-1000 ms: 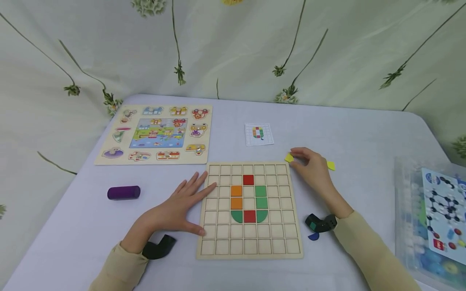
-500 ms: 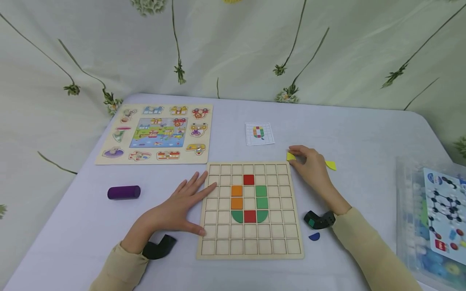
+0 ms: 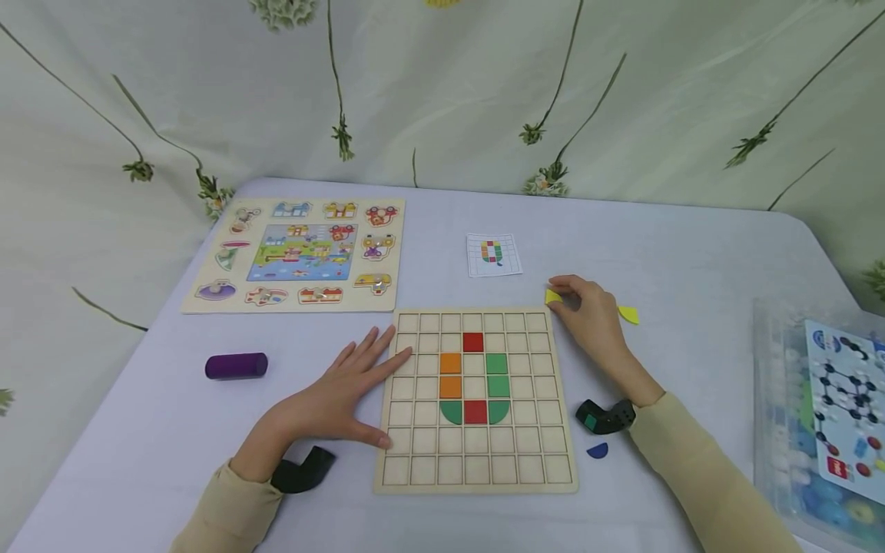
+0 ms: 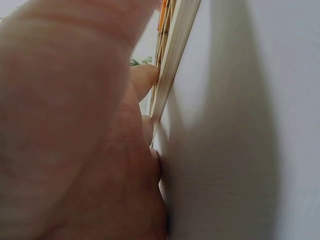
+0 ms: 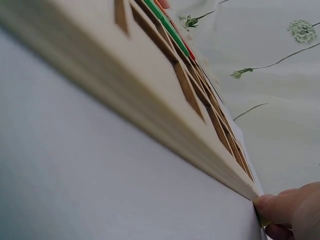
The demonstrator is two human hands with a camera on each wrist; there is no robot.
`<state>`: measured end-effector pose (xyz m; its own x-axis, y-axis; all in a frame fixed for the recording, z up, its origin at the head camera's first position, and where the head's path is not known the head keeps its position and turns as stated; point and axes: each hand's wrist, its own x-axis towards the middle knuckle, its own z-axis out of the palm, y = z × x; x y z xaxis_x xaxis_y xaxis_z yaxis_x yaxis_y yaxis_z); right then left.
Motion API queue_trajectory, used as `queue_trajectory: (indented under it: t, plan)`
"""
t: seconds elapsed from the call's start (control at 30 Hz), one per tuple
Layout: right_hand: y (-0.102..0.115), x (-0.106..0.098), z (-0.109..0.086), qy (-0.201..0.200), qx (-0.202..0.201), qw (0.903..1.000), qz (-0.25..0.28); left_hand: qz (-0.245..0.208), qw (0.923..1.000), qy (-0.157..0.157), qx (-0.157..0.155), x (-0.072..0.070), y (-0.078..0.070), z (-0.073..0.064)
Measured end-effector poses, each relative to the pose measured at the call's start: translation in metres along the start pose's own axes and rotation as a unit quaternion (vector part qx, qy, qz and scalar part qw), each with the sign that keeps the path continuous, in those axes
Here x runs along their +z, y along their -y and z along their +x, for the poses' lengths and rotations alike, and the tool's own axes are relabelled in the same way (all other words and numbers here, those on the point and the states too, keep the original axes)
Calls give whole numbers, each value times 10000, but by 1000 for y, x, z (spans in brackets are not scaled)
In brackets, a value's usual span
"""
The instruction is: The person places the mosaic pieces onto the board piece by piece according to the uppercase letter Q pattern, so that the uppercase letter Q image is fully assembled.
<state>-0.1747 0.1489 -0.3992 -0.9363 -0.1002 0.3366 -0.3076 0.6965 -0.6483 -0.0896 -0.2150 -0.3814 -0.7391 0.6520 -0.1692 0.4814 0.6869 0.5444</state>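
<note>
A wooden grid board (image 3: 429, 473) lies in the middle of the table in the head view. Set in its cells are red, orange and green square tiles (image 3: 496, 385), with rounded green tiles (image 3: 451, 412) at the lower corners. My left hand (image 3: 339, 395) is spread flat at the board's left edge, fingertips and thumb on the rim. By the top right corner my right hand (image 3: 588, 311) pinches a yellow tile (image 3: 552, 296) between thumb and fingers. Another yellow tile (image 3: 628, 314) lies just right of that hand. A blue half-round tile (image 3: 598, 451) lies below the right wrist.
A small pattern card (image 3: 493, 255) lies beyond the board. A picture peg puzzle (image 3: 290, 301) sits back left, a purple cylinder (image 3: 236, 365) nearer on the left. At the right edge stands a clear plastic box (image 3: 774, 430) with a molecule-printed card on top.
My right hand has shifted very slightly, keeping the yellow tile at the board's top right corner. The left hand stays in place.
</note>
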Motion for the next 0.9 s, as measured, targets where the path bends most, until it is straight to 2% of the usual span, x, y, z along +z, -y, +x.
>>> queue_trajectory:
  t: [0.1, 0.23, 0.43, 0.67, 0.9]
  plan:
    - [-1, 1, 0, 5, -26, 10000, -66, 12, 10000, 5, -8, 0, 0, 0]
    - [4, -3, -2, -85, 44, 9998, 179, -23, 10000, -51, 73, 1, -1, 0]
    - [30, -10, -7, -98, -74, 9978, 659, -32, 10000, -22, 24, 1, 0, 0]
    - [60, -2, -25, 562, -232, 9923, 1078, 6, 10000, 2, -21, 0, 1, 1]
    - [64, 14, -33, 1063, -150, 9867, 1220, 17, 10000, 8, -49, 0, 0, 1]
